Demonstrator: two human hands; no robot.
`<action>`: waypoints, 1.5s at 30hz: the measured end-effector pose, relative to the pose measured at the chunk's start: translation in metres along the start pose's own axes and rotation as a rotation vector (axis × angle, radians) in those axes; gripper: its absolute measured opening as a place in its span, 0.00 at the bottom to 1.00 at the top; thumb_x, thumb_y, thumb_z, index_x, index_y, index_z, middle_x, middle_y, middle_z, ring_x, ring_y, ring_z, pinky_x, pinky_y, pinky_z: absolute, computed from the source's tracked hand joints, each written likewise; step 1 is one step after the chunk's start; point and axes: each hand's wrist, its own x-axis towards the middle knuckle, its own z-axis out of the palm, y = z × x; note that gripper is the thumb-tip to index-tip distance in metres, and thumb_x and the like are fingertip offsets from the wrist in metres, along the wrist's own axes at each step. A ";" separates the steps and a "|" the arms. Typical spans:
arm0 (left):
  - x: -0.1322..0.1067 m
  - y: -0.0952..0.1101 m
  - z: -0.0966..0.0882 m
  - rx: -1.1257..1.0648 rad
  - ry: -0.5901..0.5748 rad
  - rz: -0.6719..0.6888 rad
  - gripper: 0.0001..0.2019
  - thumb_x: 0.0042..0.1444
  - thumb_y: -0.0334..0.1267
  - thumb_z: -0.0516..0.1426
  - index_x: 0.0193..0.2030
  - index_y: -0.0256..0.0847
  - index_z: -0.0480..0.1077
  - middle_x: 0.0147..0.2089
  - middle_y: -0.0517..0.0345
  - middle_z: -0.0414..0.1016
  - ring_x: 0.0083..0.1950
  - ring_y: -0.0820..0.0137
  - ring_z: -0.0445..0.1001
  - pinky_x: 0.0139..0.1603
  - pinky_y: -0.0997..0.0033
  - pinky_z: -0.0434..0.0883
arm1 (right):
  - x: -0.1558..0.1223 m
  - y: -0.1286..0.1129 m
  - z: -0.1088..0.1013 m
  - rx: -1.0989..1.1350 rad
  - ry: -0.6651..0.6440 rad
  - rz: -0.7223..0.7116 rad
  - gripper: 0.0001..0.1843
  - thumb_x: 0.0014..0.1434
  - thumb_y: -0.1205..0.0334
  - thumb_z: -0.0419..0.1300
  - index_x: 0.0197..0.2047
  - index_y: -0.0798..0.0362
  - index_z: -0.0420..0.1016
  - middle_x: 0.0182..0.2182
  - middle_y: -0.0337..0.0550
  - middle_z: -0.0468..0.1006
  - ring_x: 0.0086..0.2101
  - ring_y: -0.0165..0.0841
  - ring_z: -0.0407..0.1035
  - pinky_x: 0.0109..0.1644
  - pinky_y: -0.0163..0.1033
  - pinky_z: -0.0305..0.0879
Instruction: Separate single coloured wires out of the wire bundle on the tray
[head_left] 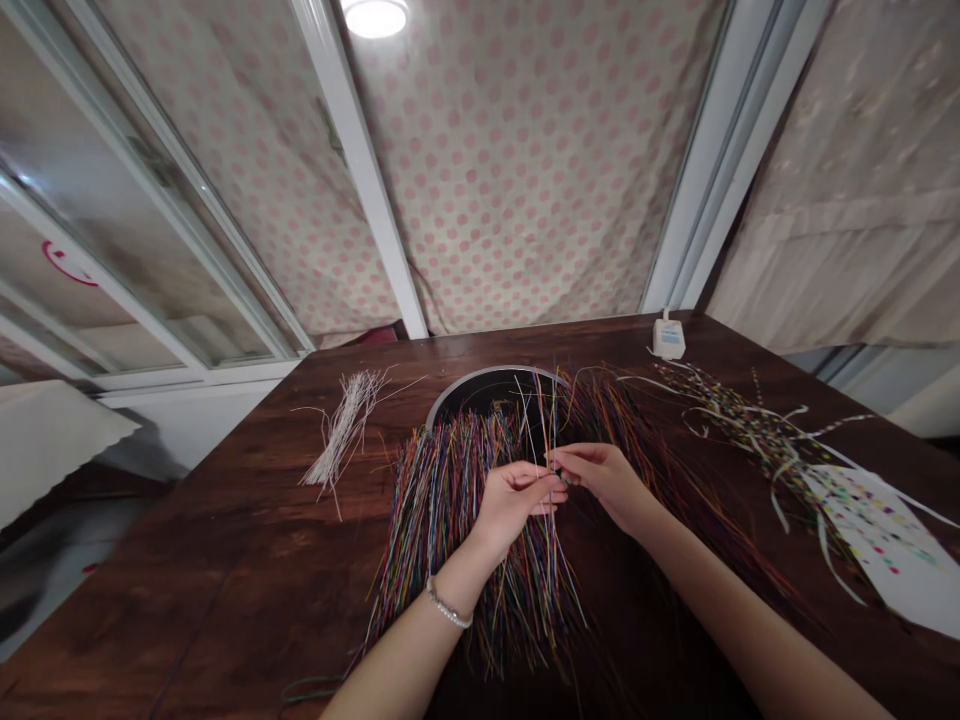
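Several thin coloured wires [545, 410], some white, orange and blue, stand nearly upright between my two hands. My left hand [514, 502] is closed in a pinch on them, with a beaded bracelet on its wrist. Close against it, my right hand [604, 482] pinches at the same wires from the right; its fingertips partly overlap the left fingers. Below and left of the hands lies a thick spread of multicoloured wires [442, 490]. To the right, a second bunch of orange and purple wires [637, 430] runs toward the front edge.
Behind the hands, a round dark plate with a grey rim [457, 385] lies under the wires. A bundle of white wires [346, 430] is at left. At right lie dotted strips [735, 410] and a white sheet [907, 550]. A small white box [667, 338] stands at the back.
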 end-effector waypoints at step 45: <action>-0.001 -0.003 -0.002 -0.002 0.004 0.041 0.14 0.45 0.42 0.62 0.35 0.33 0.73 0.36 0.47 0.78 0.34 0.68 0.77 0.36 0.71 0.72 | 0.007 0.011 -0.005 0.063 -0.061 -0.005 0.12 0.44 0.58 0.64 0.30 0.57 0.77 0.23 0.40 0.75 0.22 0.24 0.64 0.26 0.32 0.59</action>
